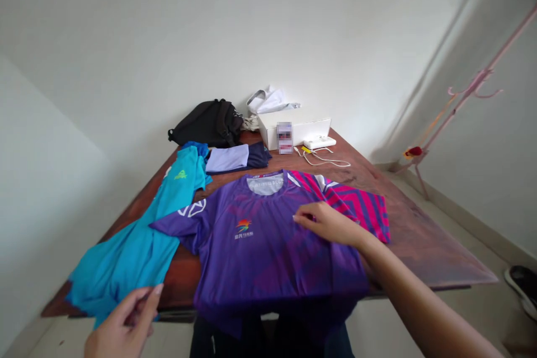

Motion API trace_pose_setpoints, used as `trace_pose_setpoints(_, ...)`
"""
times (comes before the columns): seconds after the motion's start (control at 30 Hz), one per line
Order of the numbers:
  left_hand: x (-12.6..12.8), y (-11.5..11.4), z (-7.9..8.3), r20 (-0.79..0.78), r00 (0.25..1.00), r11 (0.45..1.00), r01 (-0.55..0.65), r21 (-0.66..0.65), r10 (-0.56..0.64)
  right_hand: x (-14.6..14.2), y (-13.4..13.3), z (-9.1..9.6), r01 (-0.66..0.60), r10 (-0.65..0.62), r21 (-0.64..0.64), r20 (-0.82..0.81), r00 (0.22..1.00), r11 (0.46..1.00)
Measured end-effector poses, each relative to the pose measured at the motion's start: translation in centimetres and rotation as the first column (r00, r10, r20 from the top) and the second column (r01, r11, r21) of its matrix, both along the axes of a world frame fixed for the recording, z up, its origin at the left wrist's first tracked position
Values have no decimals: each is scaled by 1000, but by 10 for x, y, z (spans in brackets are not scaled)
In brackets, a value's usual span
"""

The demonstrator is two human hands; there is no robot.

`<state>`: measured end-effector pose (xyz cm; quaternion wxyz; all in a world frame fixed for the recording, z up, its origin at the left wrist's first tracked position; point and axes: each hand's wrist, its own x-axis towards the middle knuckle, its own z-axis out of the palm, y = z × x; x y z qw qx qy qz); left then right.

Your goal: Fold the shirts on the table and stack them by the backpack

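A purple short-sleeved sports T-shirt (268, 246) lies spread front side up on the table, its collar at the far side and its hem hanging over the near edge. One sleeve is patterned in pink and purple. My right hand (325, 222) is over the shirt's chest, fingers curled and thumb near the index finger, with no cloth visibly gripped. Low on the left, my left hand (126, 319) is in front of the table edge, fingers curled in a loose pinch around nothing visible. Nearest to it is a turquoise garment (138, 251), lying lengthwise and partly under the purple sleeve.
Folded dark and lavender clothes (229, 159) lie behind the shirt on the wooden table (419, 251). Farther back are a black backpack (201, 123), a white box (312, 127), a small blurred package (285, 138) and a white cable (331, 162). A pink coat stand (474, 86) leans at right.
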<state>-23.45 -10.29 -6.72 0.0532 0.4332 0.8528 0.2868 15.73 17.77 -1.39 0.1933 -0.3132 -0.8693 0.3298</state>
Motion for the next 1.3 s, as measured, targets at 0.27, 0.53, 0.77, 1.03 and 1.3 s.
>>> trace_pose_setpoints(0.27, 44, -11, -8, 334, 936, 976, 163, -145, -107, 111, -76, -65, 621, -624, 73, 150, 767, 781)
trace_pose_setpoints(0.53, 71, 25, 11, 333, 917, 945, 283, -163, -217, 137, -96, -63, 598, -581, -18, 217, 784, 801)
trace_pose_setpoints(0.77, 68, 25, 4, 257, 926, 951, 302, -61, -278, 107, -95, -56, 574, -557, -20, 212, 803, 819)
trace_pose_setpoints(1.03, 60, 28, 4, 52, 952, 952, 304, -29, -303, 107, -94, -51, 617, -638, -257, 4, 770, 744)
trace_pose_setpoints(1.3, 76, 40, 24, -324, 893, 950, 298, -93, -312, 104, -117, -56, 424, -666, -648, -176, 724, 632)
